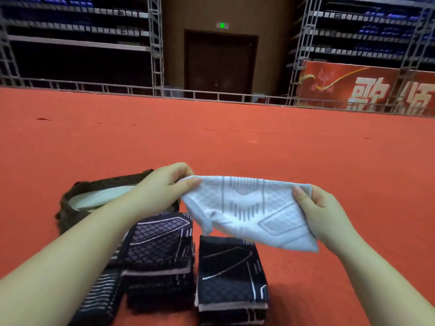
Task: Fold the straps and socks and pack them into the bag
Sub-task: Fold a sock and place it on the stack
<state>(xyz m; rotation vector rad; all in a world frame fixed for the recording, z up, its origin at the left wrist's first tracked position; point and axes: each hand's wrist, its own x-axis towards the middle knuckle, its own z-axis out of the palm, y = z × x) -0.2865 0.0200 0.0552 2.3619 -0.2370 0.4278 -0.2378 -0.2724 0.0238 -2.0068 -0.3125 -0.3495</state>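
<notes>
A white sock [249, 212] with a grey pattern hangs stretched in the air between my hands. My left hand [164, 187] pinches its left end and my right hand [322, 212] grips its right end. Below it, two stacks of folded black socks lie on the red floor, one on the left [160, 257] and one on the right [230, 276]. Another black patterned piece [101, 300] lies under my left forearm. The dark brown bag [70, 208] sits open at the left behind my left arm, with a white thing [98, 198] inside it.
Red carpet [259, 142] stretches wide ahead and to both sides. A low metal railing [211, 95] borders its far edge, with a dark door [219, 62] and tiered seating behind. A red banner [367, 88] hangs at the far right.
</notes>
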